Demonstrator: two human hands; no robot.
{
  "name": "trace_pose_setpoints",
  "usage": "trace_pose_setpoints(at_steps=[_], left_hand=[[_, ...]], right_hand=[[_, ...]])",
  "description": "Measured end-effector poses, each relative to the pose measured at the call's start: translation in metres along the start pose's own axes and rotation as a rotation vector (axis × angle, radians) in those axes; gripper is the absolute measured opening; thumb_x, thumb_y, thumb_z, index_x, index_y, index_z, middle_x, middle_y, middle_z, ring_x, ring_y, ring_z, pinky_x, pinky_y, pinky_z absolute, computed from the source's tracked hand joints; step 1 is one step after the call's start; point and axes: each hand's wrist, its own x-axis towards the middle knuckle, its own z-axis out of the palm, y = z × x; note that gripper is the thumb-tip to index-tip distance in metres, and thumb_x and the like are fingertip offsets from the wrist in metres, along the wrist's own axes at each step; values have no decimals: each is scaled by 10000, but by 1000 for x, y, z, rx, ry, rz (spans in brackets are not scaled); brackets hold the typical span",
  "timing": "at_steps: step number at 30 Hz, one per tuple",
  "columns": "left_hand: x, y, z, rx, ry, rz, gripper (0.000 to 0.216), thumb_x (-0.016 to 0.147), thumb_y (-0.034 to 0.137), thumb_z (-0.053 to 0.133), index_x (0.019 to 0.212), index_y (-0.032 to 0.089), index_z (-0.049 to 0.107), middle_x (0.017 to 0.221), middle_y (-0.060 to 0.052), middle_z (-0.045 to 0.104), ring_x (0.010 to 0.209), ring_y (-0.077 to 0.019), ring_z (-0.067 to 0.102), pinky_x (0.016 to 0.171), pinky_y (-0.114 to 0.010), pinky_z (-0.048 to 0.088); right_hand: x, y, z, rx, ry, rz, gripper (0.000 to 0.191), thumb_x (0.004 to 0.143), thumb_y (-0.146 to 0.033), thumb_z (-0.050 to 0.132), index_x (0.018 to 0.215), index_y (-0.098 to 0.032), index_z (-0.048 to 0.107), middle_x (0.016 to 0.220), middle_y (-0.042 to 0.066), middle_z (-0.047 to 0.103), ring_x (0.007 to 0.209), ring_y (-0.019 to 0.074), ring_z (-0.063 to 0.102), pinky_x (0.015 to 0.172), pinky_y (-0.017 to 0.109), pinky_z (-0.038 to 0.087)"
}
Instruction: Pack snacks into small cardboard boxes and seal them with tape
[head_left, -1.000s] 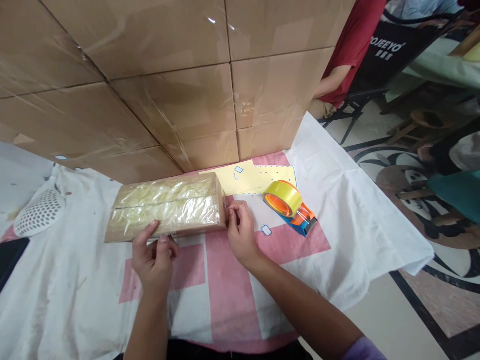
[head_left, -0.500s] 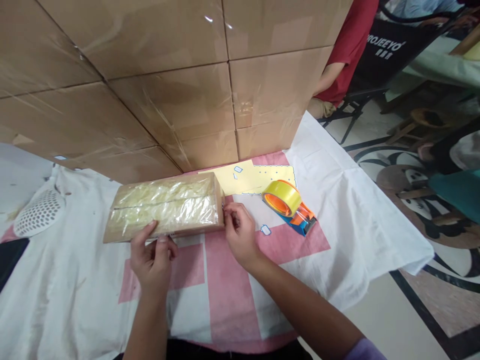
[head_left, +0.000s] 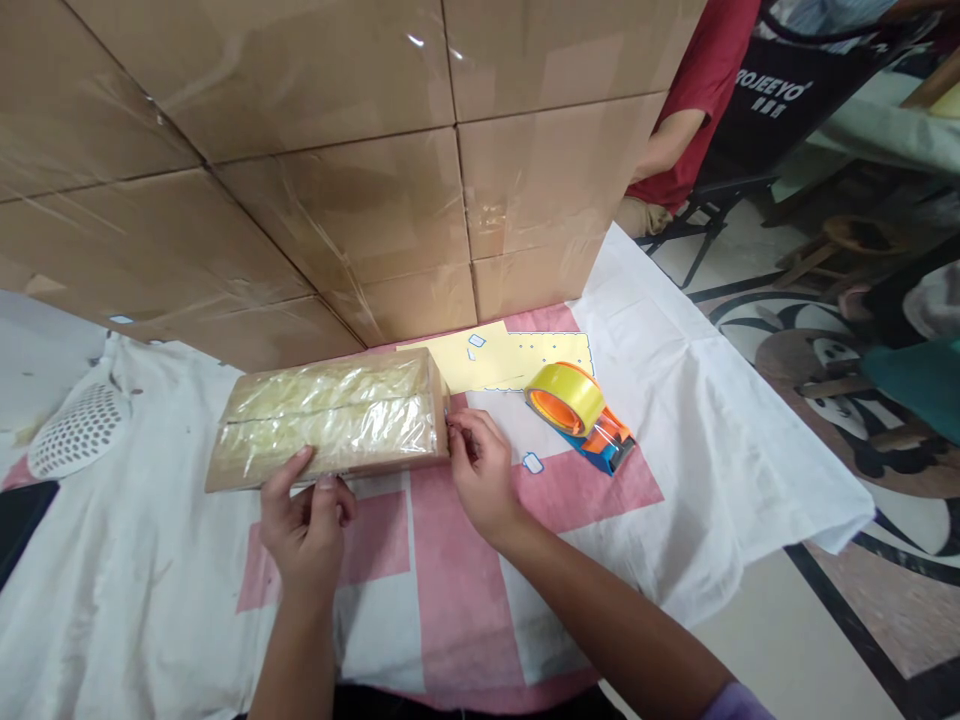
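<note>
Patterned floor (head_left: 780,350), wooden stool (head_left: 864,236), black chair (head_left: 750,140)

What the right hand (head_left: 484,475) fingers at the wrapped box's (head_left: 330,425) right end is too small to tell. At the table's (head_left: 585,590) left edge, a dark, apparently flat thing (head_left: 24,520) runs out of the picture, as do the stacked cartons (head_left: 352,200) above the back edge, which partly hide a red-sleeved person (head_left: 712,90).

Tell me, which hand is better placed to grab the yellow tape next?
Probably the right hand: it's at the right end of the box, nearer the yellow tape. The left hand is farther, at the near edge.
</note>
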Motion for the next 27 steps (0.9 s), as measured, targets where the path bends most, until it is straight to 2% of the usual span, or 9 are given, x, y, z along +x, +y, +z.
trace_pose_setpoints(at_steps=[6,13,20,23,27], left_hand=[[0,-1,0,-10,-6,-7,343,917,322,652,1220,185,568,465,119,490,352,-99,463,384,-230,381],[0,-2,2,-56,-12,-9,328,930,287,624,1227,181,531,485,113,529,357,-99,469,384,-217,389],[2,-2,5,-77,-11,-47,371,926,307,616,1262,191,508,507,104,563,404,-115,533,382,-200,405],[2,-2,6,-75,-15,-44,385,926,320,613,1276,191,520,504,101,555,394,-106,522,386,-192,397],[3,-2,5,-72,-7,-54,402,923,333,621,1289,186,543,498,102,530,377,-96,515,383,-182,378]], right_hand=[[1,0,-1,40,-21,9,220,939,-141,503,991,-222,701,1052,85,651,987,200,651,786,323,558],[-7,-2,-10,39,-113,3,373,881,-69,470,1069,-232,748,1206,91,694,1132,202,670,909,336,580],[-8,-1,-11,48,-115,12,346,849,-75,508,971,-232,790,1194,82,750,1105,216,713,949,371,589],[-5,1,-9,82,-89,41,329,842,-92,511,960,-230,786,1178,77,756,1102,224,711,938,381,591],[-2,5,-7,143,16,86,350,845,-126,493,1035,-228,768,1159,68,757,1093,227,707,956,406,582]])
